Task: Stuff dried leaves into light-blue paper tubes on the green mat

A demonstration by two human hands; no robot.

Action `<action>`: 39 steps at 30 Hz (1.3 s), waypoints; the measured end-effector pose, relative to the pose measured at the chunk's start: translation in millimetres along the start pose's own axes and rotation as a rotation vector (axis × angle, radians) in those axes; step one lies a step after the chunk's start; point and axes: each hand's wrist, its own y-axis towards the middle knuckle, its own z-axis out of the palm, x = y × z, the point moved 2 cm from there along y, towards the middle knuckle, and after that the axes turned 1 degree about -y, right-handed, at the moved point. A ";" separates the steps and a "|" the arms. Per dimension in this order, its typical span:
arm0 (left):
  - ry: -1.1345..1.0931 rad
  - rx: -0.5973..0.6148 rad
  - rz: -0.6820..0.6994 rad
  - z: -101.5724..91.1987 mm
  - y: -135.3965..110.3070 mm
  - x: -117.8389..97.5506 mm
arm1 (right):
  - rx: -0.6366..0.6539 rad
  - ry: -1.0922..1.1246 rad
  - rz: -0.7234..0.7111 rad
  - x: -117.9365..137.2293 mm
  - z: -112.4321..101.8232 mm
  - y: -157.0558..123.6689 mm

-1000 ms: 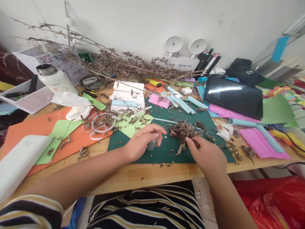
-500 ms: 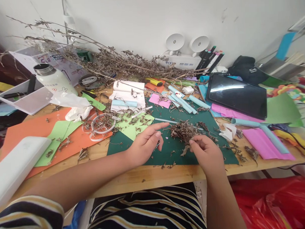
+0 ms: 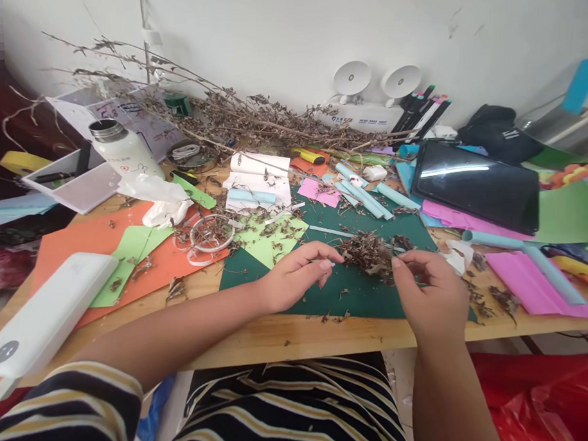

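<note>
Head view: a heap of dried brown leaves point(image 3: 370, 253) is recorded on the dark green sheet point(image 3: 354, 299), between the hands. The right hand point(image 3: 434, 293) grip is pinched on the heap's right edge. The left hand point(image 3: 296, 278) is curled just beside the heap's left edge, and its grip cannot be told.

No legible txt, blue print on lamp base point(image 3: 362, 120) — too small, bottle point(image 3: 127, 152) marks blurred

Left hand point(image 3: 296, 278) rests on green cutting mat point(image 3: 354, 295), fingertips pinched together just left of dry leaf pile point(image 3: 370, 253); what they pinch is too small to tell. Right hand point(image 3: 434, 293) pinches bits at the pile's right edge. White bottle point(image 3: 125, 152) and black tablet point(image 3: 476, 185) sit farther back on the wooden table point(image 3: 288, 340).
</note>
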 end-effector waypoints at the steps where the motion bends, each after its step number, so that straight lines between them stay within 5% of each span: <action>1: 0.003 0.016 -0.001 -0.1 -0.4 -0.5 | -0.002 -0.014 -0.029 1.0 0.6 1.2; 17: -0.018 0.173 -0.017 -5.6 -2.6 -7.1 | 0.045 0.058 -0.061 7.0 6.3 2.0; 25: -0.064 -0.036 -0.157 1.5 0.7 -2.9 | 0.068 0.081 -0.065 5.0 8.4 -0.1; 34: -0.065 0.075 -0.130 5.0 -2.2 -14.7 | 0.112 0.334 -0.076 10.6 21.5 -11.6; 39: -0.056 -0.082 -0.105 2.6 -0.4 -9.5 | 0.153 0.244 -0.098 7.0 20.9 -9.5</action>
